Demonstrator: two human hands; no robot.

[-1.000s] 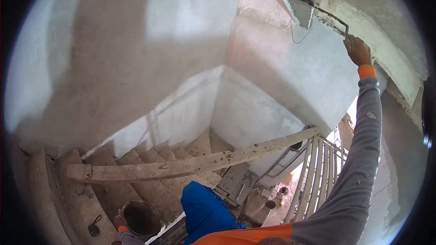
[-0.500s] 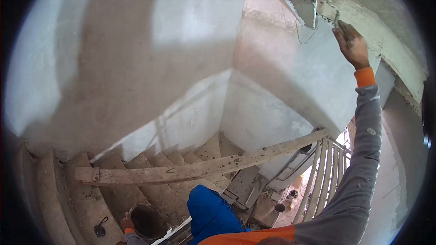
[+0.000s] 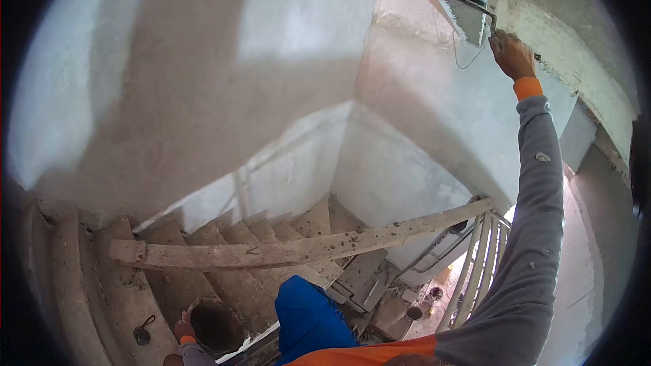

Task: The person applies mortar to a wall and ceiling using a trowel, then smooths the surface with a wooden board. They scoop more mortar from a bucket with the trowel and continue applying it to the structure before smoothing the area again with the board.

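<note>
At the upper right, my right hand [image 3: 513,55] is raised and closed round the handle of a trowel [image 3: 468,0], whose thin blade lies against the underside of the concrete edge [image 3: 458,17]. A thin wire [image 3: 457,57] hangs just below that edge. Down at the lower left, my left hand [image 3: 184,327] has its fingers on the rim of a dark bucket [image 3: 215,325]. The bucket stands on the stairs, and its inside looks dark.
A long wooden beam [image 3: 319,249] crosses above the stair steps [image 3: 152,291]. Slatted railing [image 3: 475,274] stands at the right. A black corded object [image 3: 142,334] lies on a step. Small buckets [image 3: 414,313] stand far below.
My right hand has shifted slightly left and turned, and the trowel blade now shows along the concrete edge. My left hand stays at the bucket. The view has shifted slightly.
</note>
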